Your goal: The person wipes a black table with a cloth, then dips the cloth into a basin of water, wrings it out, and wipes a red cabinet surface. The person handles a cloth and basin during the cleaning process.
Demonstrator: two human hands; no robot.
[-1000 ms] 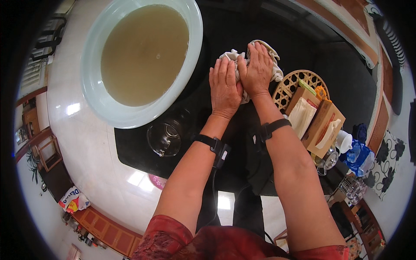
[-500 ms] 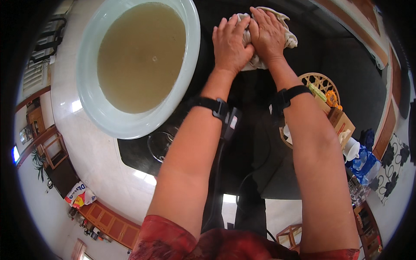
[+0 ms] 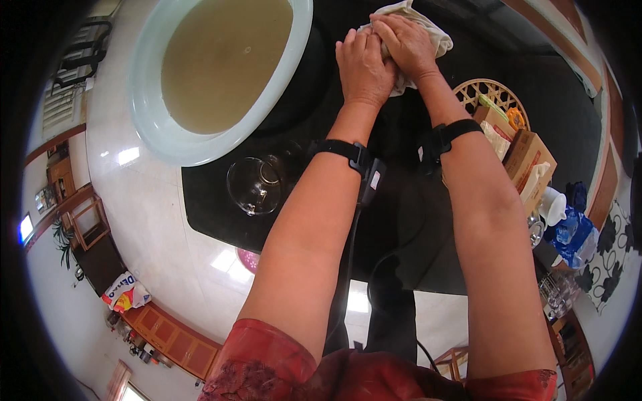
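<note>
One cloth [image 3: 432,29], one basin [image 3: 148,100]

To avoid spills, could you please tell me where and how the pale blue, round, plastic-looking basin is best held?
Hold the basin by its broad rim, probably coming from outside at the left and right: the rim flares outward, offering an edge, and the brownish liquid inside calls for a level, two-sided lift.

hands [image 3: 366,72] and cloth [image 3: 436,37] sit farther across the desk [image 3: 214,214]
the cloth, beside the basket [image 3: 473,91] a second ago, lies apart from it; the hands press closer together than half a second ago.
</note>
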